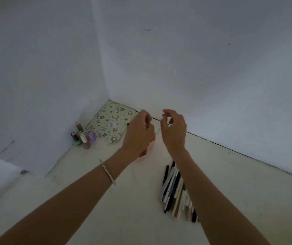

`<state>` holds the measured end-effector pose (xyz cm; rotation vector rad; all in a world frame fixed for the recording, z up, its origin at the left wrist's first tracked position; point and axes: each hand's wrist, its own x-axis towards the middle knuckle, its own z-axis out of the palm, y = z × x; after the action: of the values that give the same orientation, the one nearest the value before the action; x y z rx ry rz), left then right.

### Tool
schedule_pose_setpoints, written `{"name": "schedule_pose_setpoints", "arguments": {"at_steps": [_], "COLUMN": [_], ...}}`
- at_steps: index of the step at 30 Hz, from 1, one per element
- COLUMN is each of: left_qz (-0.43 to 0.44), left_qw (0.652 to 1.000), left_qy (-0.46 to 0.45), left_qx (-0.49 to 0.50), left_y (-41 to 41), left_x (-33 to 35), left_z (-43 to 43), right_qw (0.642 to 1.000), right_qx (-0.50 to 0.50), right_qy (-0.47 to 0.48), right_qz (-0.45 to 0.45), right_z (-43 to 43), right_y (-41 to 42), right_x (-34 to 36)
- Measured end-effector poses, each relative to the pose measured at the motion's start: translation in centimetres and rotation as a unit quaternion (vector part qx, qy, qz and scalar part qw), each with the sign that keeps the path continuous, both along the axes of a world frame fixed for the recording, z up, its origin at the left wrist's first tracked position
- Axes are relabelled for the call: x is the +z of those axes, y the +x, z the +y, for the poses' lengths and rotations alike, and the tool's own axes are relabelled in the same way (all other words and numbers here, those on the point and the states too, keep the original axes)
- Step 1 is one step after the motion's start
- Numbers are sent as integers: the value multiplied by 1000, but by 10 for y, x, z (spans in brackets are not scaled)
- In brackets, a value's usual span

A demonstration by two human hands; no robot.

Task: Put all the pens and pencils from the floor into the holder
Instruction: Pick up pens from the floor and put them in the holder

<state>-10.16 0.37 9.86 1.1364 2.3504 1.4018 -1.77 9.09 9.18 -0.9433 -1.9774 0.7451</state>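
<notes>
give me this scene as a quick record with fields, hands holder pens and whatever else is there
holder: pinkish, on the floor, mostly hidden behind the left hand
left hand: over the holder, fingers blurred, hold unclear
right hand: raised beside it, fingers loosely curled, nothing seen in them
pens and pencils: piled on the floor right of the holder, nearer the camera
corner: nail polish bottles, patterned pad

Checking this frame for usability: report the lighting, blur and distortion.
Head view: dim, flat, bluish light, no glare; left hand motion-blurred at the fingertips, right hand slightly soft; pens and pencils reasonably sharp; holder largely hidden behind the left hand; wide-angle stretch toward the edges.
</notes>
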Motion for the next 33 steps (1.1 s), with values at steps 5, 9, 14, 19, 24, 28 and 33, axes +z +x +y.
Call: {"name": "schedule_pose_setpoints", "arguments": {"at_steps": [5,9,14,19,24,28,33], "left_qz": [0,13,37,39,28,53,24], "left_qw": [957,925,911,916,960,995,999], "left_qy": [-243,-344,-385,-384,-265,-82,21], "left_qx": [-157,-162,-144,-109,-91,-37,-11], "left_y": [58,79,91,94,78,47,23], "left_x": [-50,-84,-103,-110,-74,-14,19], "left_z": [10,16,21,22,34,48,38], "right_qw": [995,990,987,983,956,907,863], "right_qx": [-57,-77,-73,-60,-36,-24,5], "right_qy": [-88,-117,-137,-161,-206,-228,-156], "right_qz": [8,-10,-29,-65,-204,-352,-480], "right_z": [32,42,42,40,42,41,28], "right_y": [41,72,97,100,93,84,71], "right_x": [2,-11,-28,-44,-61,-80,-103]}}
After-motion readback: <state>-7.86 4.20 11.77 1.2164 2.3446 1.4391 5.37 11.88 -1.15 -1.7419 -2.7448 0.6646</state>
